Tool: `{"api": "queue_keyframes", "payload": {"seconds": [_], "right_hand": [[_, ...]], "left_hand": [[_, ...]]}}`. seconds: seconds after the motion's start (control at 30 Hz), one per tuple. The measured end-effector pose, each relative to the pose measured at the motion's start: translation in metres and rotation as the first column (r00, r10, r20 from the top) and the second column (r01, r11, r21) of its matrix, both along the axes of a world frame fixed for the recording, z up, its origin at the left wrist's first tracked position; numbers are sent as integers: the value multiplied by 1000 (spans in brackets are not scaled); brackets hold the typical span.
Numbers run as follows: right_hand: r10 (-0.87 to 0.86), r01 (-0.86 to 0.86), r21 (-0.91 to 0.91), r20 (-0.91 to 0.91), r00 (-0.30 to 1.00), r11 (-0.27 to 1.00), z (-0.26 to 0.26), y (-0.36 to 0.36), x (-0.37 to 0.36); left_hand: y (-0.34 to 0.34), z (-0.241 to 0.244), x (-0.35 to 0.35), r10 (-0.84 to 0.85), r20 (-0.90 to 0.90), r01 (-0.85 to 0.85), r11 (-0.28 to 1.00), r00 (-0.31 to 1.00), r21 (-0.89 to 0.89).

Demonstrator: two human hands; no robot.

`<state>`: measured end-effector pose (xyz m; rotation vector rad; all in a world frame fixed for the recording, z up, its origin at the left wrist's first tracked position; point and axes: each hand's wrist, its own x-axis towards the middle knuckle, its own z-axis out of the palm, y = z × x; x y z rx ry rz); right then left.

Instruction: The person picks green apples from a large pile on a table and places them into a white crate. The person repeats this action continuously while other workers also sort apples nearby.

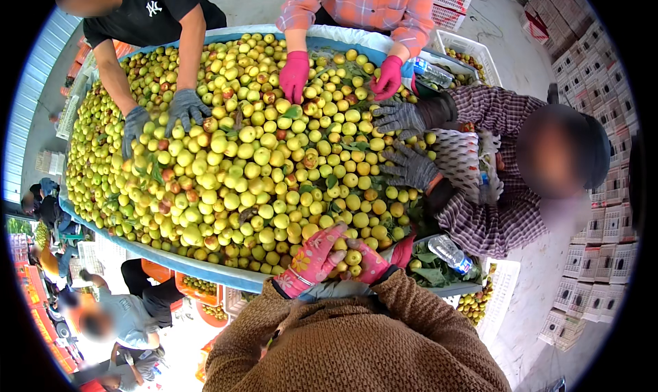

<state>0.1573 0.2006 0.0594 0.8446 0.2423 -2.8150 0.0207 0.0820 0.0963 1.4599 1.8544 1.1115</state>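
A big heap of round yellow-green fruit, some with brown patches, probably jujubes (267, 140), fills a table with a blue padded rim (180, 257). My left hand (313, 258), in a pink floral glove, lies at the near edge of the heap, its fingers beside several fruits. Close to its right, my right hand (366, 261) in a matching glove curves around the same small group of fruits (353, 258). The fruits sit between both hands; whether either hand grips one is unclear. Green leaves (331, 181) lie scattered among the fruit.
Three co-workers' gloved hands touch the heap: grey gloves (187, 109) at far left, pink gloves (294, 76) opposite, grey gloves (411, 166) at right. A tray of leaves (432, 275) with a plastic bottle (451, 253) is at near right. White crates (601, 268) stand stacked beyond.
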Motion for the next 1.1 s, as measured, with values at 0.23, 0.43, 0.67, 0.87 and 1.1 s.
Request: {"api": "queue_keyframes", "payload": {"seconds": [0.23,0.43,0.67,0.87,1.1], "right_hand": [[-528,520,-100,-74,846,848,-19,60,151],[-927,825,486,-72,367,289,5,75,368],[-980,332,926,197,-21,179,-97,43,554],[-889,191,973,33,456,134,-22,107,329],[-28,42,873,-64,998,-486,9,28,37]], "left_hand": [[-12,-3,25,35,-140,-42,998,990,-47],[-42,-39,41,-65,-128,46,988,990,-147],[-51,-39,42,-10,-199,-20,989,980,-146],[-91,-43,9,107,-521,-230,957,847,-178],[-125,-66,25,90,-567,-282,923,819,-260]]}}
